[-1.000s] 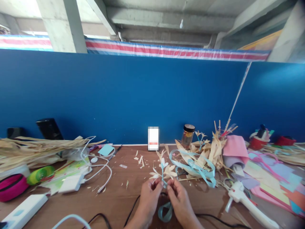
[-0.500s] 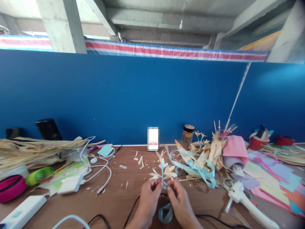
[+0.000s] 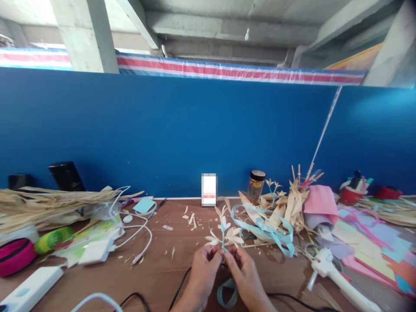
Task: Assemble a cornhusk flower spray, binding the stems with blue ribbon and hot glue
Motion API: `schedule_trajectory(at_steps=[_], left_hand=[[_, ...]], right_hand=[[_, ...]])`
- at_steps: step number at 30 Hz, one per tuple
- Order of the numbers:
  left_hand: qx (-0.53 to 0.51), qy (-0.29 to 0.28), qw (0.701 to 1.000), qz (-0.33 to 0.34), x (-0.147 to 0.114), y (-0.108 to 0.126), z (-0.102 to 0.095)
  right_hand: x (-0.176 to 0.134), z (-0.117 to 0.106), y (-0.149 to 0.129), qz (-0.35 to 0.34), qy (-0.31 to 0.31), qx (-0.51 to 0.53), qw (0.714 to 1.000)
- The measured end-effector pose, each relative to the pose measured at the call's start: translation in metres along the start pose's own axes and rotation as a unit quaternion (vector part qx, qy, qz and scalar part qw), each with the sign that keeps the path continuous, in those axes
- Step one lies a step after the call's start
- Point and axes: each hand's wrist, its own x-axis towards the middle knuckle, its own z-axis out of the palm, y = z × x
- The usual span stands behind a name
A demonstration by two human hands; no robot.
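Observation:
Between my hands, above the tabletop, stands a dried-husk flower sprig (image 3: 223, 230) with pale petals and a stem wrapped in light blue. My left hand (image 3: 205, 269) pinches the lower stem with thumb and forefinger. From the right, my right hand (image 3: 242, 266) closes its fingertips on the light blue ribbon (image 3: 227, 294) at that same spot, thumbs nearly touching. The ribbon's loose end curls below between my wrists. My fingers cover the stem's lower end.
On the right lie more blue ribbon (image 3: 286, 238), dried husks (image 3: 294, 203), a black-lidded jar (image 3: 256, 185), a white glue gun (image 3: 338, 277) and coloured papers (image 3: 367, 251). Leftward are white cables (image 3: 150, 234), a power strip (image 3: 32, 286) and husk strips (image 3: 58, 203). A blue partition (image 3: 169, 130) stands behind.
My right fingers have moved slightly left and in against the stem, bringing the thumbs closer together. The sprig has turned and shifted a little right; the ribbon's hanging loop has swung slightly.

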Motion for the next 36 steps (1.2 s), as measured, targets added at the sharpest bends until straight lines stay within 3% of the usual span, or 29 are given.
schedule_trajectory(at_steps=[8,20,24,31,36], left_hand=[[-0.014,-0.005,1.000,-0.018,-0.002,0.000,0.002],[0.069,0.000,0.997,0.041,-0.002,0.003,0.001],[0.096,0.028,0.994,0.047,-0.002,0.007,0.003],[0.113,0.017,0.991,0.073,-0.004,0.012,0.004],[0.105,0.015,0.991,0.077,-0.005,0.012,0.004]], right_hand=[[0.000,-0.001,-0.005,-0.001,0.013,-0.036,0.999],[0.003,-0.009,-0.004,-0.048,0.081,-0.164,0.982],[0.001,-0.007,0.000,-0.019,0.063,-0.107,0.992],[0.001,0.000,0.006,0.078,0.027,-0.018,0.996],[0.004,0.000,0.008,0.085,0.032,0.045,0.995]])
